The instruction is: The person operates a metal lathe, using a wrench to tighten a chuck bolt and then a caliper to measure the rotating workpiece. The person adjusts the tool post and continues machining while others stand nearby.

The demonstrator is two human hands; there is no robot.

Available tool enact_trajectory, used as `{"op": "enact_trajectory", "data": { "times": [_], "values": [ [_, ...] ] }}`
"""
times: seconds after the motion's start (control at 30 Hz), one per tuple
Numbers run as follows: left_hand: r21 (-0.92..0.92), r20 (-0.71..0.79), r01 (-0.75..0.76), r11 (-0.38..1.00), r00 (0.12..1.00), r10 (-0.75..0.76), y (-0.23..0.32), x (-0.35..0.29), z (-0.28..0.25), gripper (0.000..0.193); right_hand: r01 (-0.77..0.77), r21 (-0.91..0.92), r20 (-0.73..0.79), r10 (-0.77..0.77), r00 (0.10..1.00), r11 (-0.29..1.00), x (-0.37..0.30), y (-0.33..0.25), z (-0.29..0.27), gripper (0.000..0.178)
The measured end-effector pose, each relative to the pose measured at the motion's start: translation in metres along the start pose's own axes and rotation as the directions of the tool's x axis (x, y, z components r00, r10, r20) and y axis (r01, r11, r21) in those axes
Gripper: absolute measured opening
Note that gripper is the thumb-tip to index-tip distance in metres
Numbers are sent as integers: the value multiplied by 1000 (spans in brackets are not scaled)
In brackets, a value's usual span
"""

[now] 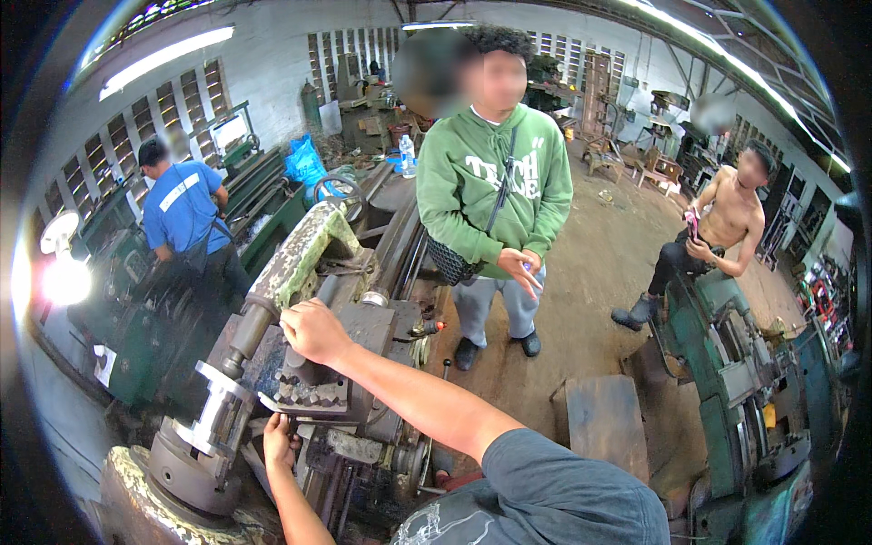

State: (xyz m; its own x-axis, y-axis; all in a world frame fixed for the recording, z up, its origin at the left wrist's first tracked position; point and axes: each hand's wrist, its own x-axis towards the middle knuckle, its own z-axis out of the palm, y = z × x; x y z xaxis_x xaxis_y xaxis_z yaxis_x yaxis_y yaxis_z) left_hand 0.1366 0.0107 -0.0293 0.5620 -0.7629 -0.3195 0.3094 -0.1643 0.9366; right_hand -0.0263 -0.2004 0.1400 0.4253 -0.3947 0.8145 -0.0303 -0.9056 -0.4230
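A lathe fills the near left, with a shiny stepped metal workpiece [216, 411] held between the chuck [189, 468] and the tailstock [313, 243]. My right hand [316, 332] is closed in a fist above the tool post [313, 392]; what it grips is hidden beneath the fingers. Below the tool post's left edge, my left hand [280, 441] has its fingers curled up close to the cutting tool [269, 401]. Whatever lies between those fingers is too small to make out. The cutting tool points toward the workpiece.
A person in a green hoodie [495, 191] stands just beyond the lathe. Another in blue [184, 204] works at a machine on the left. A shirtless person [731, 213] sits by a green machine [727, 363] at right. A metal-topped box [604, 422] stands on the floor.
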Motion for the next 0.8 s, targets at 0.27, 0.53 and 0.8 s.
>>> {"op": "enact_trajectory", "data": {
  "times": [0.27, 0.53, 0.8],
  "values": [
    [380, -124, -111, 918, 978, 170, 9, -5, 16, 18, 39, -10, 1, -39, 999, 999, 2, -4, -5, 14],
    [395, -91, -103, 913, 984, 150, 12, -6, 12, 19, 11, -22, 25, -11, 1000, 1000, 0, -1, -2, 14],
    [485, -87, -89, 870, 985, 149, 19, -4, 12, 19, 31, -12, 10, -31, 999, 999, 6, -6, -6, 12]
  ]
}}
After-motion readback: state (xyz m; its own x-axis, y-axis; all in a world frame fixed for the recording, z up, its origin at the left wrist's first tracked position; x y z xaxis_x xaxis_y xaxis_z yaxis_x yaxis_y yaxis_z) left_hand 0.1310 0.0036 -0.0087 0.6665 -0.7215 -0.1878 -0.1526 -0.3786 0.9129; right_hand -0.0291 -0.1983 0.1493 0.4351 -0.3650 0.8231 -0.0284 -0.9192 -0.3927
